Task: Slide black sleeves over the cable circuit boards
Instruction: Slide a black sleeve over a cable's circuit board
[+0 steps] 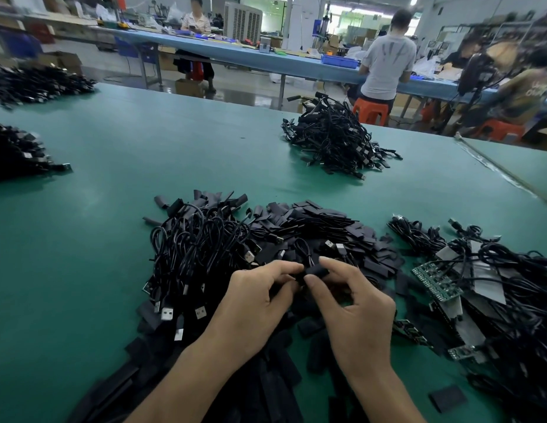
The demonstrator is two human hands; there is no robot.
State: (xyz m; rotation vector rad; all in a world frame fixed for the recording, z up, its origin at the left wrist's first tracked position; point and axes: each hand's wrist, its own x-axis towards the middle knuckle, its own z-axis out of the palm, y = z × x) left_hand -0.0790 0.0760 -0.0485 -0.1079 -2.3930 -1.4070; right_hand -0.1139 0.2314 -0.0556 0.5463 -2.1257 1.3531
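Note:
My left hand [254,303] and my right hand [354,306] meet above the near pile, both pinching one black sleeve [316,272] between thumb and fingers. A thin black cable [306,253] loops up from it. The board inside the sleeve is hidden. Loose flat black sleeves [321,227] lie heaped just beyond my hands. At the right, cables with bare green circuit boards [435,280] lie in a tangle. To the left sits a pile of cables with USB plugs [193,257].
Green table [113,166] with more black cable piles: far middle [336,141], left edge [16,151], far left [37,82]. A single sleeve [447,398] lies near right. People sit at a blue bench behind; orange stools stand beyond the table's far edge.

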